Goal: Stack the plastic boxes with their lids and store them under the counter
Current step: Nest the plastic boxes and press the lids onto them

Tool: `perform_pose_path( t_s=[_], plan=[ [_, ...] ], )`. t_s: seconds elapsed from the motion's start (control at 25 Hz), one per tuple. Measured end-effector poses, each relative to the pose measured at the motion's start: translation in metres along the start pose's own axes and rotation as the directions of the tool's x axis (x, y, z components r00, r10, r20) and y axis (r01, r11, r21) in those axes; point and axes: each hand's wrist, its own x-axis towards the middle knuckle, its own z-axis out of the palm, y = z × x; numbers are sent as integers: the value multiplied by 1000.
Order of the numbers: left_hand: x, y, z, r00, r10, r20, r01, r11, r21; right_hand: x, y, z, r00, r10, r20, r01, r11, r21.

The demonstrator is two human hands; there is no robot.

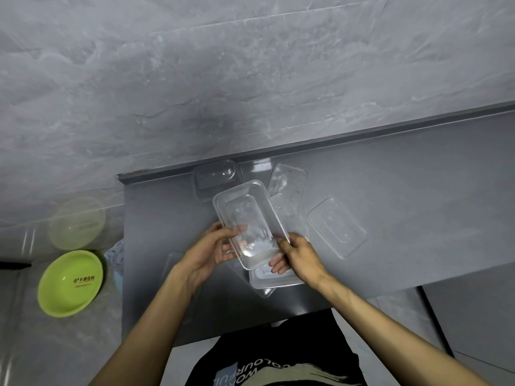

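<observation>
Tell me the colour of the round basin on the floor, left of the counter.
Lime green basin, with small printed lettering inside; seen in the head view.

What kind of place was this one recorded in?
Probably a home kitchen: a grey counter against a stone-look tiled wall, a clear plastic box held above it, loose lids lying on it, and a green bowl alongside.

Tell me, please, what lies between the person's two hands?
In the head view, a clear plastic box, gripped by the left hand and the right hand.
</observation>
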Motion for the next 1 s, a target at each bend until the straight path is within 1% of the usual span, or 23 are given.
perform_pose_path(
  t_s=[0.08, 0.12, 0.2, 0.24, 0.28, 0.36, 0.4, 0.44, 0.48, 0.52, 0.56, 0.6, 0.64, 0.72, 0.76, 0.92, 1.0],
  plan=[
    [0, -2, -1, 1000, -23, 19, 23, 1000, -4, 0, -2, -2, 999, 41, 5, -41, 998, 44],
    [0, -2, -1, 999, -31, 18, 31, 1000, -4, -1, -2, -2, 998, 65, 1, -65, 992, 107],
    [1, -2, 0, 999, -40, 6, 40, 998, -41, -3, 0, 0, 993, 114, 5, -111, 951, 290],
    [1, -3, 0, 999, -40, -4, 39, 996, -78, -4, 2, 1, 992, 127, 9, -123, 933, 340],
    [1, -4, 1, 999, -39, -10, 38, 993, -113, -5, 5, 3, 991, 133, 7, -127, 933, 337],
    [1, -11, 3, 999, -50, 6, 51, 989, -138, -4, 8, 3, 990, 141, -30, -128, 953, 274],
    [0, -14, 4, 998, -61, -3, 60, 992, -114, -2, 8, 0, 987, 144, -72, -125, 968, 216],
    [1, -16, 6, 997, -59, -52, 56, 997, -55, 1, 9, -6, 982, 137, -130, -120, 984, 129],
    [4, -18, 5, 989, -25, -146, 32, 999, 45, 6, 10, -16, 974, 119, -194, -118, 993, 14],
    [7, -20, 4, 964, 53, -261, -6, 984, 175, 10, 12, -28, 965, 93, -243, -125, 985, -119],
    [11, -20, 3, 930, 148, -337, -36, 948, 316, 13, 14, -39, 960, 72, -270, -144, 956, -256],
    [15, -21, 2, 911, 221, -349, -45, 893, 447, 15, 17, -48, 960, 63, -274, -166, 914, -371],
    [18, -22, 2, 920, 240, -309, -32, 833, 553, 15, 20, -55, 962, 69, -264, -183, 879, -440],
    [21, -30, 5, 961, 185, -206, 12, 714, 700, 17, 25, -61, 962, 75, -264, -191, 873, -448],
    [22, -35, 6, 970, 148, -191, 39, 683, 729, 18, 29, -62, 959, 64, -276, -185, 879, -440],
    [24, -55, 8, 970, 111, -216, 95, 647, 756, 22, 49, -64, 946, 29, -324, -165, 901, -400],
    [26, -64, 6, 974, 104, -203, 100, 607, 789, 23, 59, -65, 935, 25, -354, -183, 888, -421]
  ],
)
